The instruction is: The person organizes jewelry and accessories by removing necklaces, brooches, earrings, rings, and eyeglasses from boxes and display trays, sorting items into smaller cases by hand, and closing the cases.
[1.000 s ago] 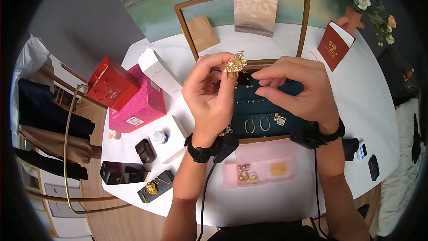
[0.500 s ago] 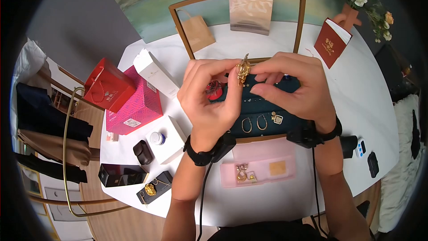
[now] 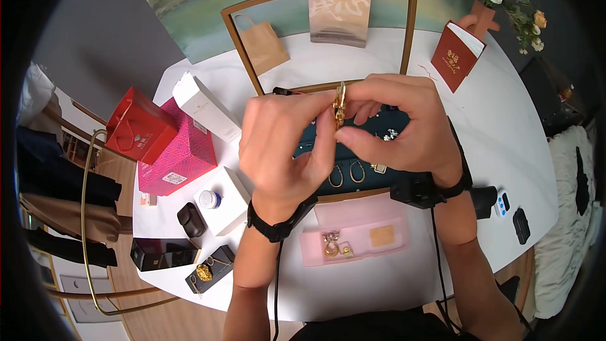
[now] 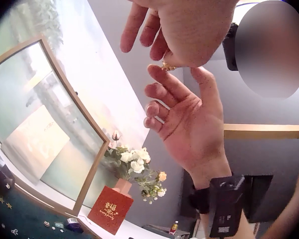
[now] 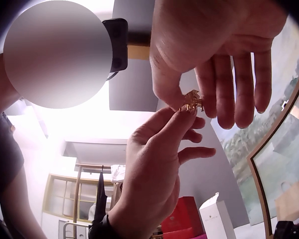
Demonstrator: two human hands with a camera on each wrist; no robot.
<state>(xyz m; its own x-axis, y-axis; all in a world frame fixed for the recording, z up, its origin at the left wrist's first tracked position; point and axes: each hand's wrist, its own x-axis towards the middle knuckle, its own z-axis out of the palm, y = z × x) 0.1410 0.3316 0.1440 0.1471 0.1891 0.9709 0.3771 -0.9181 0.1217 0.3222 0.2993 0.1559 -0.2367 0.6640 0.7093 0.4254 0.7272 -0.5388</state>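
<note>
Pinching a gold ornament (image 3: 339,110) above a dark green tray (image 3: 374,182)

The left hand (image 3: 281,142) grips the gold ornament between thumb and fingertip — the right hand (image 3: 401,126) pinches it from the opposite side, thumb and forefinger at its edge. Behind the dark green tray stands a raised, wood-framed lid (image 3: 409,31) — just in front, a pink box (image 3: 361,243) holding jewellery rests on the white table (image 3: 360,287).

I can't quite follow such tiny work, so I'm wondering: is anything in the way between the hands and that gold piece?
Nothing visible is: the left hand and right hand both have fingertips on the gold piece, above the open jewellery case.
</note>
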